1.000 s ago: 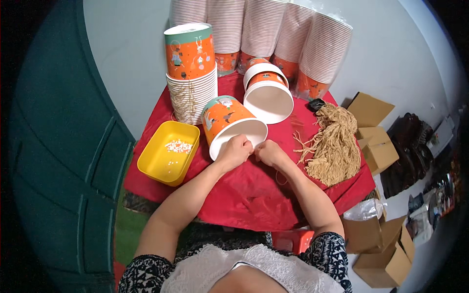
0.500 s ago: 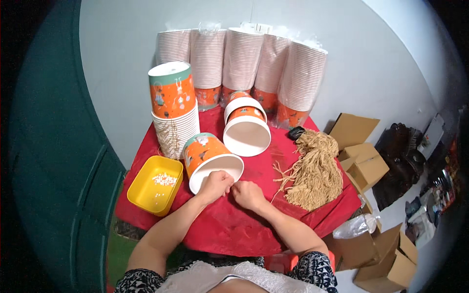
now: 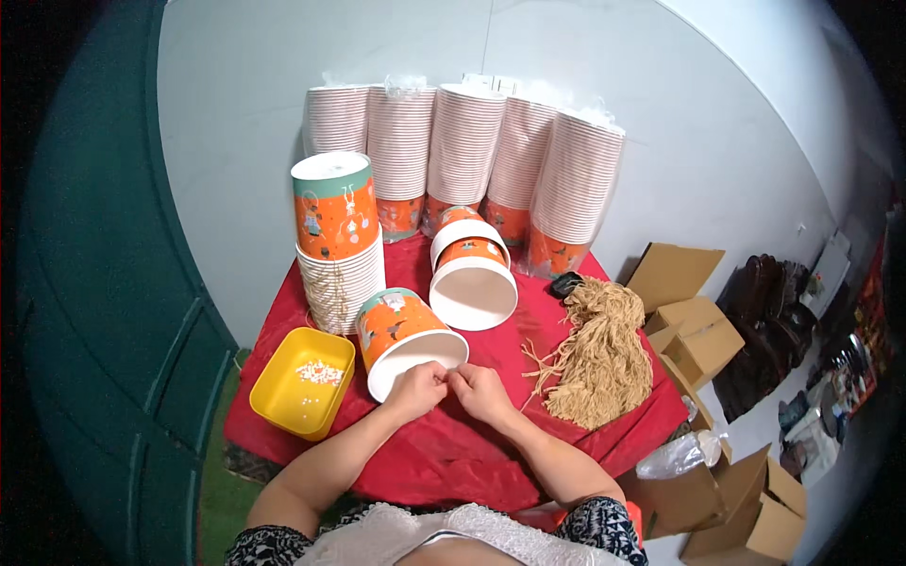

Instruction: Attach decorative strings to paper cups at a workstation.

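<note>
An orange paper bucket (image 3: pixel 396 327) with a green base band lies on its side, its white mouth facing me. My left hand (image 3: pixel 418 391) is closed in a pinch in front of the mouth's lower rim. Right beside it, my right hand (image 3: pixel 478 391) is closed too, and the fingertips of both meet. What they pinch is too small to make out. To the right lies a thick bundle of tan cords (image 3: pixel 604 358), with loose strands reaching toward my right hand. A yellow plastic tub (image 3: pixel 274 391) left of the bucket holds small white pieces (image 3: pixel 321 374).
More buckets (image 3: pixel 475 294) lie nested on their sides behind. At the left stands a bucket stack (image 3: pixel 335 222) with cords hanging down it. Several plastic-wrapped stacks (image 3: pixel 462 141) line the wall. A red cloth (image 3: pixel 425 467) covers the table. Cardboard boxes (image 3: pixel 698 335) stand at the right.
My two hands have come closer together, and their fingertips now meet. The whole scene sits lower in the picture, as the view has tilted up. The bucket stays on its side.
</note>
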### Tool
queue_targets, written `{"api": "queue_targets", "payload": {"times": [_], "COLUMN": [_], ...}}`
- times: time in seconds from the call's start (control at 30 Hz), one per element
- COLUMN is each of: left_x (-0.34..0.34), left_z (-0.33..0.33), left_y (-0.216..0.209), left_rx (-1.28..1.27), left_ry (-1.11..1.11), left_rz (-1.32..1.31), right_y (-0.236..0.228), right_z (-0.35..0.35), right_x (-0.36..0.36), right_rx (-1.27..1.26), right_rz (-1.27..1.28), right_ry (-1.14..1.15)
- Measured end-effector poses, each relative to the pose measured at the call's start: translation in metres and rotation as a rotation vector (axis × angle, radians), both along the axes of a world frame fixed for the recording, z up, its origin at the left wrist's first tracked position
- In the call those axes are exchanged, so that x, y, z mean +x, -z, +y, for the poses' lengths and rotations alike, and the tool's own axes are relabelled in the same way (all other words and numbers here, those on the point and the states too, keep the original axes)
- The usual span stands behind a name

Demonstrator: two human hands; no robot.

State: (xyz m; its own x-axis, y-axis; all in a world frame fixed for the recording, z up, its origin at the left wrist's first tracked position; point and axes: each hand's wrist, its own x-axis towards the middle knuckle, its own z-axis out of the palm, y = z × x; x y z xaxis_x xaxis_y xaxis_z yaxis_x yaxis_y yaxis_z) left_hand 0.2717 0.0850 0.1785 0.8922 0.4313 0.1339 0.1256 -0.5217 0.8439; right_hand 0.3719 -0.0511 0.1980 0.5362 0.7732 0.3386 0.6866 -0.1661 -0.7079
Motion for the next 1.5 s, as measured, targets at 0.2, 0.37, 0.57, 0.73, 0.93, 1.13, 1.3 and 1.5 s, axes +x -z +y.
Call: {"api": "queue_targets", "payload": {"times": [0.2, 0.37, 0.57, 0.73, 0.93, 1.13, 1.3, 1.5], "left_x": [0.000, -0.002, 0.004, -0.002, -0.001, -0.003, -0.007, -0.005], "left_z": [-0.003, 0.004, -0.001, -0.008, -0.008, -0.010, -0.010, -0.010], "left_y": [-0.004, 0.000, 0.004, -0.004, 0.001, -0.007, -0.010, -0.003], "left_rx": [0.159, 0.120, 0.156, 0.127, 0.120, 0.089, 0.107, 0.157], "left_ry": [-0.060, 0.070, -0.008, -0.039, -0.028, 0.006, -0.022, 0.003], "left_rz": [-0.118, -0.228, -0.241, -0.125, -0.170, -0.164, -0.161, -0.221], "right_y": [-0.016, -0.047, -0.088, -0.141, -0.210, -0.285, -0.317, -0.317], "right_z": [-0.005, -0.013, -0.015, -0.006, 0.030, 0.048, 0.053, 0.040], "right_x": [-0.013, -0.017, 0.012, 0.099, 0.226, 0.318, 0.328, 0.358], "right_rx": [0.173, 0.356, 0.513, 0.369, 0.361, 0.145, -0.099, -0.242], "right_rz": [-0.061, -0.311, -0.598, -0.901, -1.263, -1.321, -1.127, -1.093], "right_ry": [-0.186, -0.436, -0.116, 0.082, 0.407, 0.841, 0.934, 0.856]}}
